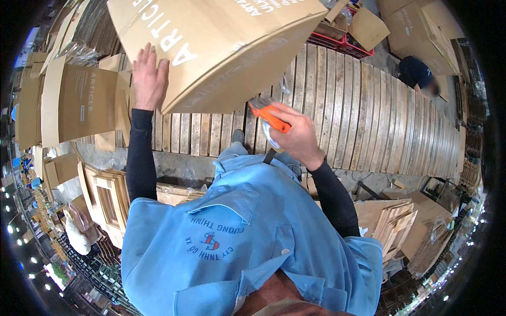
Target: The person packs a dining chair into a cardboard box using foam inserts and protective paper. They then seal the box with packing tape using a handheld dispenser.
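Left hand (149,79) flat on carton (221,42)

A single view is supplied, from a wide fisheye camera worn on the person's head. It faces steeply downward and forward along the body, so the light blue work shirt (247,237) fills the lower centre at close range. Both forearms enter from the lower part and reach upward into the frame. The slatted wooden pallet floor (369,121) lies farther off, across the upper half. Straight slats bend toward the dark circular rim.
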A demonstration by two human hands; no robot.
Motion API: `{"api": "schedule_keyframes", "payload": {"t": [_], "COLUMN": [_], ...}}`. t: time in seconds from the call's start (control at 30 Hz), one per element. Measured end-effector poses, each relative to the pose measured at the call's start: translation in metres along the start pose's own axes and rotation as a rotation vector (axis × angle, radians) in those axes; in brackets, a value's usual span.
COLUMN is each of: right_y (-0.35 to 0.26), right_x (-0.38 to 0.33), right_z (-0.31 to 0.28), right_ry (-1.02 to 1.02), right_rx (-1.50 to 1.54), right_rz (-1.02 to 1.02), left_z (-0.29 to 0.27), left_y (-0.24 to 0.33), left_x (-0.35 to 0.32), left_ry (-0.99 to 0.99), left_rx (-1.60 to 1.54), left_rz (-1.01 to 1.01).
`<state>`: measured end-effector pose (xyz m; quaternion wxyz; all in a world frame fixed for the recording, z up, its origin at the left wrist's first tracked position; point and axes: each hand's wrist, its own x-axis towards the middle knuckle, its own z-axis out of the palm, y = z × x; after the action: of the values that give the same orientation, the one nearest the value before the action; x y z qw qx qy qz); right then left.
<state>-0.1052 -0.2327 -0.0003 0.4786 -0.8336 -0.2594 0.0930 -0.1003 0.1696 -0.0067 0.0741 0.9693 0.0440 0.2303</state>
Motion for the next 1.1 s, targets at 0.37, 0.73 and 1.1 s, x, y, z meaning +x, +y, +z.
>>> {"api": "schedule_keyframes", "payload": {"t": [0.37,0.73,1.1], "right_y": [-0.173,-0.119,-0.038], "right_x": [0.138,0.087,0.025], "right_z": [0.031,0.051,0.122], "right_ry": [0.149,-0.123,0.029], "right_rx": [-0.236,-0.555,-0.577], "right_rz": [-0.365,-0.138,-0.045], "left_z": [0.028,0.015,0.045], "left_y": [-0.003,0.005,0.082], "left_x": [-0.004,0.0,-0.043], "left_ry": [0.067,0.065,-0.359], "left_rx": [-0.035,-0.133,0.755], "left_rz": [-0.032,0.165,1.18]}}
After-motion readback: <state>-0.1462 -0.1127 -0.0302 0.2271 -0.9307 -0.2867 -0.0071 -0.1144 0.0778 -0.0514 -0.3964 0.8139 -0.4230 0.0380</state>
